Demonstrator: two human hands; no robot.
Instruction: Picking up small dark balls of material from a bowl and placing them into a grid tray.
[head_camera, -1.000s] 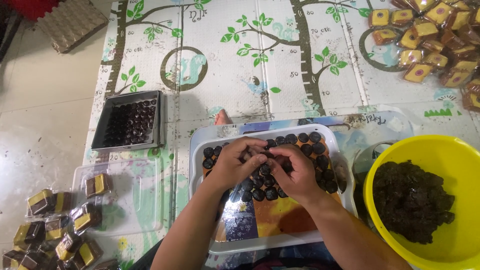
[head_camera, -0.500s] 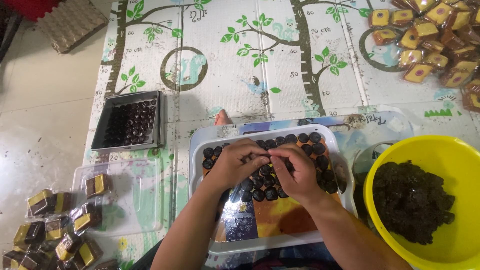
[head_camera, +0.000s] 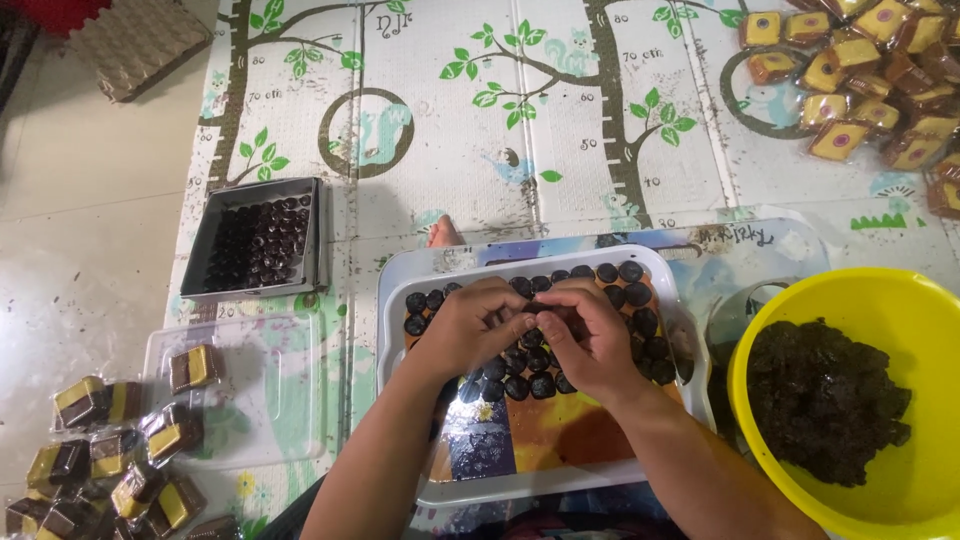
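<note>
Glossy plastic yellow bowl (head_camera: 760, 330); matt dark balls (head_camera: 520, 385); glossy printed tray (head_camera: 395, 300); smooth foam mat (head_camera: 480, 130).

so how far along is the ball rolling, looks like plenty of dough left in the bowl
Done: several rows of dark balls already sit on the white tray, and a small black tray to the left looks full. In hand: the left hand and right hand meet over the tray, fingertips pinched together, seemingly on one piece. Left: the yellow bowl holds a big heap of dark mixture, and the tray's near half is bare.
</note>
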